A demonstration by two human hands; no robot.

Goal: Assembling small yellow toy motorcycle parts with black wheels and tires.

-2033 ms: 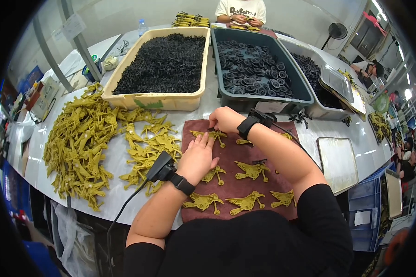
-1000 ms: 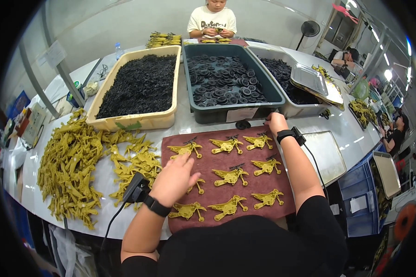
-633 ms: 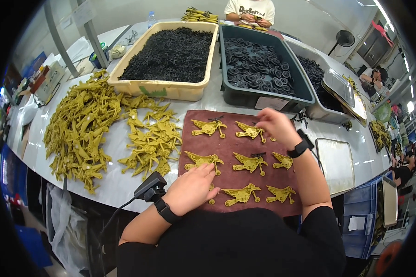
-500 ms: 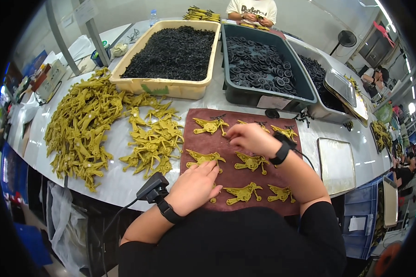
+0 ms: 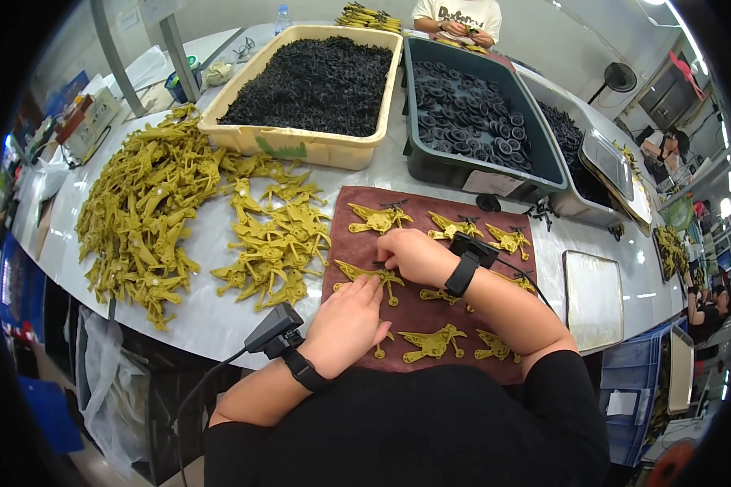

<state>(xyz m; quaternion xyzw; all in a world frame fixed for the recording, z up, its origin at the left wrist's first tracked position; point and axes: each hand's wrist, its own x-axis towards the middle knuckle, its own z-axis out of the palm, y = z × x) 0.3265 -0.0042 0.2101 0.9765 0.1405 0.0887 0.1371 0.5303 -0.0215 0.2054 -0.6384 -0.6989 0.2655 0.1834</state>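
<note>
My left hand (image 5: 348, 321) lies flat with its fingers stretched out. Its fingertips rest on the near side of an olive-yellow plastic part (image 5: 379, 277) in the mat's middle row. Over that part's far edge, my right hand (image 5: 418, 256) is closed in a pinch. A small black piece (image 5: 379, 264) shows at its fingertips, partly hidden by them. Similar yellow parts lie in rows on the dark red mat (image 5: 357, 243). In the far row, the left part (image 5: 379, 217) has a black piece at its top edge. My right forearm covers some of the middle row.
Left of the mat are a large heap of yellow parts (image 5: 142, 219) and a smaller one (image 5: 276, 235). Behind stand a cream tub (image 5: 317, 146) of black pieces and a dark green tub (image 5: 443, 162) of black discs. A white tray (image 5: 593, 296) lies right. Another person (image 5: 455, 16) sits opposite.
My right hand has moved left and nearer, from beside the far row to the part under my left fingertips. My left hand stays on that part. The whole view has shifted slightly.
</note>
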